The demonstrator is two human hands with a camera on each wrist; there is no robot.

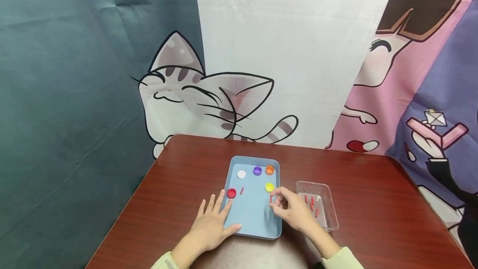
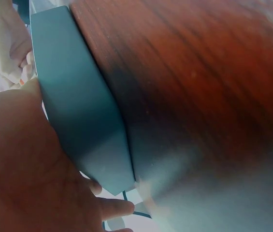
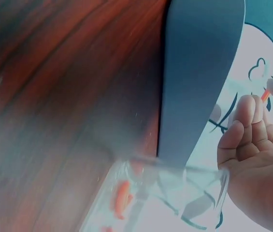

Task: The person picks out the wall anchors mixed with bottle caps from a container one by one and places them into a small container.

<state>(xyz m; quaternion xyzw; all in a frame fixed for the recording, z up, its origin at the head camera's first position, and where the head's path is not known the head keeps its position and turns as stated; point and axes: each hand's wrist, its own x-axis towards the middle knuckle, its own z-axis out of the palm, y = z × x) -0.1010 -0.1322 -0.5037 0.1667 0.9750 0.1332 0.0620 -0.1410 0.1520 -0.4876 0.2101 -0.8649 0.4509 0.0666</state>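
Observation:
Between thumb and fingertips my right hand [image 1: 293,209] pinches a small red stick [image 1: 271,199], held over the right side of a blue tray [image 1: 254,223]. The right wrist view shows the stick's end as an orange-red tip [image 3: 265,94]. My left hand [image 1: 210,224] lies with spread, straight fingers on the tray's left edge. Inside the tray are a red cap [image 1: 231,193], a white cap [image 1: 241,174], a purple cap [image 1: 257,171], an orange cap [image 1: 269,170] and a yellow cap [image 1: 269,187]. Another red stick [image 1: 242,191] lies beside the red cap.
Right of the tray stands a clear plastic box [image 1: 330,206] holding several red sticks [image 1: 312,206]. Both containers rest on a reddish-brown wooden table [image 1: 179,177]. Behind it hangs a cloth backdrop [image 1: 298,53] with a cartoon cat.

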